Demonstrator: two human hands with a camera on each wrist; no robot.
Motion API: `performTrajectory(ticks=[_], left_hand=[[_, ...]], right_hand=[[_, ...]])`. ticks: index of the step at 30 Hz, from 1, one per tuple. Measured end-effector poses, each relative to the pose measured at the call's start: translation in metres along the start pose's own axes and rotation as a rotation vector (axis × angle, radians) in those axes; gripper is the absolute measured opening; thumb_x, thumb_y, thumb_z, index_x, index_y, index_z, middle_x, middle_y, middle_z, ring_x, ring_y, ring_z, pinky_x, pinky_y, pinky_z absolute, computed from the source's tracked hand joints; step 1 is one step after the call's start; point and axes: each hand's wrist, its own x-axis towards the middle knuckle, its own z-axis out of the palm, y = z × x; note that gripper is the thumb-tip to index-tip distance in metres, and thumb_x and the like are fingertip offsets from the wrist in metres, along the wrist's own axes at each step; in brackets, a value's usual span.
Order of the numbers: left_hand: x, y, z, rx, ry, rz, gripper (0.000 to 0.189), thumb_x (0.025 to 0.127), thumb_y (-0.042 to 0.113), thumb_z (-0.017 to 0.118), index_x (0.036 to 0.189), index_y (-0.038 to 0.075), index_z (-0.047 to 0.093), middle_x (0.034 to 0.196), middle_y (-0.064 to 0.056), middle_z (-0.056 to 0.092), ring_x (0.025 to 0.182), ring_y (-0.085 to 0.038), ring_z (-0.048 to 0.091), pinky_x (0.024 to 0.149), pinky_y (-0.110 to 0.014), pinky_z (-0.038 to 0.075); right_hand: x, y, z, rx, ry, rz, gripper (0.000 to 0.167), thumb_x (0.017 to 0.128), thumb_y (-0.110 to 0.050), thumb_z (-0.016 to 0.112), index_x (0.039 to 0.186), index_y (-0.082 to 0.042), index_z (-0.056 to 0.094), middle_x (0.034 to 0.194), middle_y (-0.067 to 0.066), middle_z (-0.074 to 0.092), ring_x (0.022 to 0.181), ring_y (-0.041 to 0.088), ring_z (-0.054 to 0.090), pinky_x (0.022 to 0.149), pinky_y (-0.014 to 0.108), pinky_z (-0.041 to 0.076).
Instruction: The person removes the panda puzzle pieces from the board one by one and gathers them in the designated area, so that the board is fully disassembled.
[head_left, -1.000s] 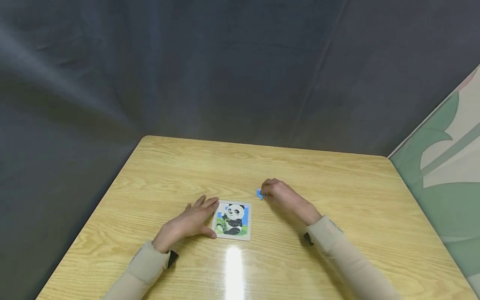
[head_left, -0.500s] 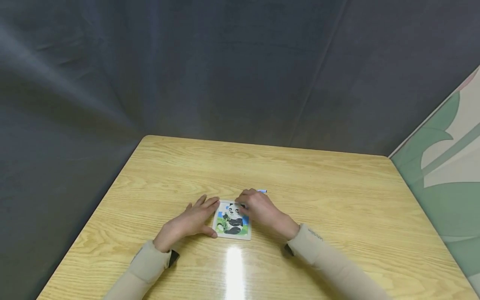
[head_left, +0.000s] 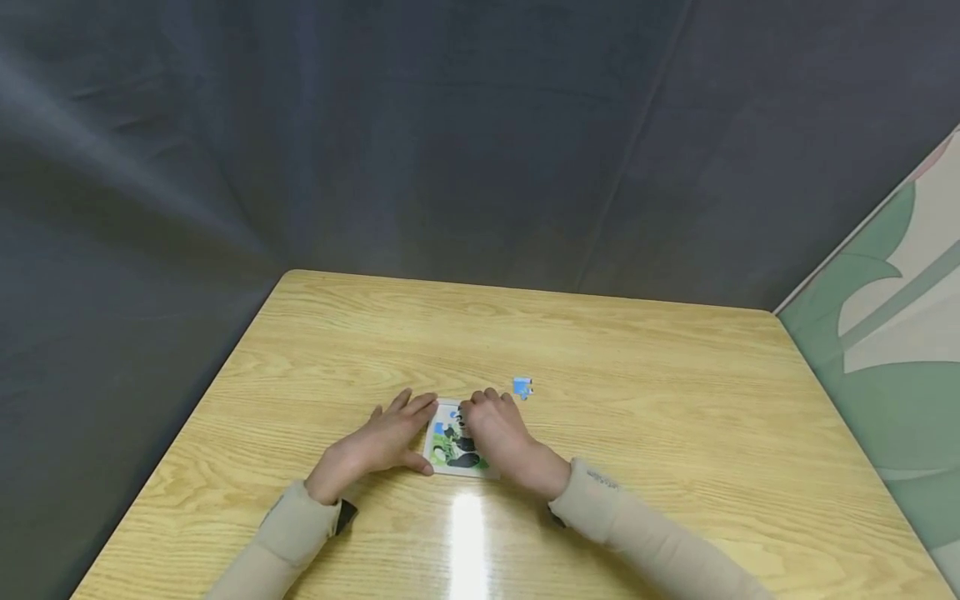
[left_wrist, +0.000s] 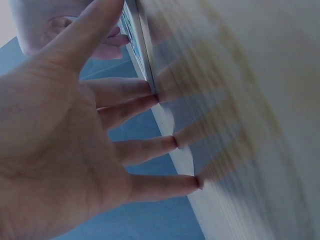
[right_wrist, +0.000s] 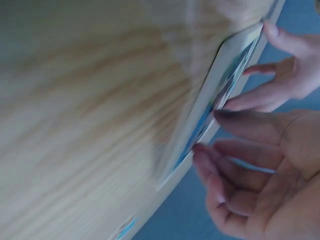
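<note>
A square panda jigsaw puzzle [head_left: 454, 455] in a pale frame lies flat on the table. Spread against its left edge, my left hand [head_left: 386, 437] keeps the fingers fairly straight, with the thumb at the near corner. My right hand [head_left: 501, 433] covers the puzzle's upper right part. In the right wrist view its thumb and forefinger meet the puzzle surface [right_wrist: 204, 125], seemingly pinching a small jigsaw piece there; the piece is mostly hidden. One loose blue jigsaw piece [head_left: 522, 387] lies just beyond my right hand.
The wood-grain table [head_left: 637, 367] extends around the puzzle on all sides. A dark curtain [head_left: 480, 150] hangs behind its far edge and along the left. A green and white patterned panel [head_left: 885, 333] borders the right side.
My right hand has come from the loose blue pieces, left and toward me, onto the puzzle's upper right. One blue piece stays behind. The left hand holds its place.
</note>
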Motion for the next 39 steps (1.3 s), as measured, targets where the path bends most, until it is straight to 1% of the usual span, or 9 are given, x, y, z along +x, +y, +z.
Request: performTrajectory(ticks=[2,4,7,12,17,20,30,34,39], left_hand=[[0.0,0.0,0.0,0.002,0.002,-0.001,0.094,0.078,0.04,0.076,0.149,0.0,0.031,0.158,-0.011,0.023,0.143,-0.045,0.011,0.1,-0.075,0.02],[0.0,0.0,0.0,0.003,0.005,-0.002,0.094,0.077,0.04,0.077,0.149,0.0,0.032,0.158,-0.011,0.023,0.143,-0.045,0.012,0.1,-0.075,0.02],[0.0,0.0,0.0,0.001,0.009,0.0,0.094,0.077,0.04,0.077,0.149,0.0,0.032,0.157,-0.011,0.024,0.142,-0.046,0.012,0.099,-0.075,0.02],[0.001,0.0,0.0,0.002,0.008,0.001,0.094,0.077,0.04,0.077,0.149,0.0,0.032,0.157,-0.012,0.024,0.142,-0.046,0.012,0.1,-0.075,0.02],[0.0,0.001,-0.001,0.01,-0.005,-0.001,0.094,0.078,0.04,0.076,0.149,0.0,0.031,0.158,-0.01,0.023,0.143,-0.045,0.011,0.1,-0.075,0.02],[0.0,0.001,-0.001,0.01,-0.005,0.004,0.093,0.078,0.04,0.076,0.149,0.0,0.031,0.158,-0.01,0.023,0.143,-0.045,0.012,0.1,-0.075,0.021],[0.001,0.001,-0.001,0.012,-0.003,-0.003,0.093,0.078,0.04,0.077,0.149,0.0,0.032,0.158,-0.01,0.024,0.142,-0.046,0.013,0.099,-0.075,0.022],[0.001,0.001,-0.001,0.011,-0.001,-0.006,0.094,0.077,0.041,0.077,0.149,0.0,0.032,0.157,-0.01,0.024,0.142,-0.046,0.013,0.1,-0.075,0.021],[0.0,0.002,-0.001,0.014,-0.002,-0.002,0.094,0.077,0.041,0.077,0.149,0.0,0.031,0.157,-0.011,0.024,0.142,-0.046,0.012,0.1,-0.075,0.021]], right_hand=[[0.001,-0.006,-0.003,-0.02,-0.029,0.035,0.012,0.077,-0.002,0.075,0.084,-0.008,0.067,0.079,0.006,0.06,0.072,0.02,0.054,0.059,0.032,0.044],[0.003,-0.007,-0.004,-0.001,-0.056,0.053,0.013,0.078,-0.001,0.075,0.086,-0.006,0.067,0.081,0.008,0.06,0.073,0.021,0.054,0.06,0.033,0.046],[0.007,-0.003,-0.007,0.085,-0.082,0.077,0.011,0.078,0.002,0.073,0.084,-0.006,0.068,0.079,0.008,0.058,0.071,0.021,0.05,0.059,0.033,0.044],[0.008,0.006,-0.006,0.226,-0.082,0.081,0.014,0.076,0.005,0.072,0.087,-0.004,0.071,0.083,0.008,0.058,0.073,0.02,0.048,0.061,0.031,0.044],[0.008,0.011,-0.004,0.256,-0.08,0.079,0.024,0.076,-0.001,0.078,0.1,-0.004,0.072,0.095,0.01,0.061,0.081,0.023,0.052,0.064,0.03,0.046],[0.006,0.014,-0.004,0.239,-0.076,0.048,0.028,0.076,-0.006,0.08,0.103,-0.006,0.072,0.096,0.008,0.062,0.083,0.023,0.054,0.064,0.031,0.047],[0.005,0.027,-0.004,0.162,-0.045,-0.158,0.022,0.078,-0.011,0.079,0.099,-0.01,0.073,0.095,0.004,0.064,0.083,0.018,0.054,0.069,0.03,0.045],[0.002,0.042,-0.01,0.143,0.024,-0.208,0.023,0.079,-0.01,0.078,0.102,-0.01,0.072,0.097,0.004,0.067,0.087,0.019,0.058,0.071,0.034,0.048],[-0.01,0.088,-0.02,0.143,0.168,-0.203,0.026,0.075,-0.007,0.082,0.1,-0.009,0.074,0.097,0.004,0.07,0.089,0.021,0.061,0.071,0.037,0.052]])
